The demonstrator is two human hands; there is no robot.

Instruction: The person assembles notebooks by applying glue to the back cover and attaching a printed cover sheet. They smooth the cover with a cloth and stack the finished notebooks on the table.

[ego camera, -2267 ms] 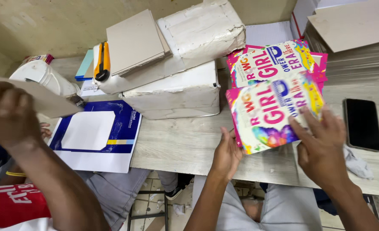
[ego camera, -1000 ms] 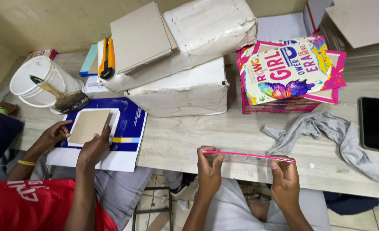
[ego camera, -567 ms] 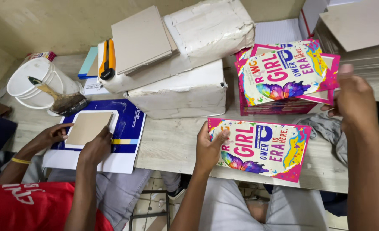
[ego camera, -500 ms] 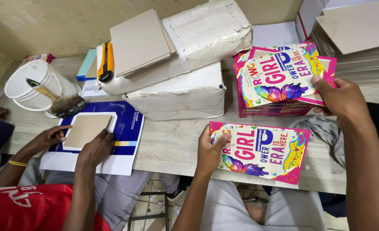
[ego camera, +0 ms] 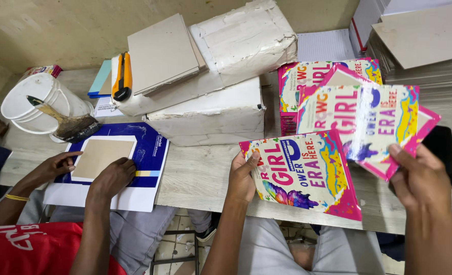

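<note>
My left hand (ego camera: pixel 243 175) grips the left edge of a colourful pink-bordered printed cover (ego camera: pixel 307 175), held flat just above the table's front edge. My right hand (ego camera: pixel 420 179) holds a second cover of the same kind (ego camera: pixel 371 127) by its lower right corner, lifted and tilted above the first. Behind them a stack of the same covers (ego camera: pixel 307 81) rests on the wooden table (ego camera: pixel 195 175).
A co-worker's hands (ego camera: pixel 111 175) press a tan board (ego camera: pixel 102 157) onto a blue sheet at the left. A white bucket with a brush (ego camera: pixel 42 104), wrapped white packages (ego camera: pixel 210 114), grey boards (ego camera: pixel 424 46), an orange knife (ego camera: pixel 122 76) and a black phone (ego camera: pixel 442 150) lie around.
My right hand has picked a second cover off the stack and pulled it toward me. My left hand has kept the first cover by the table edge. The co-worker still presses the board.
</note>
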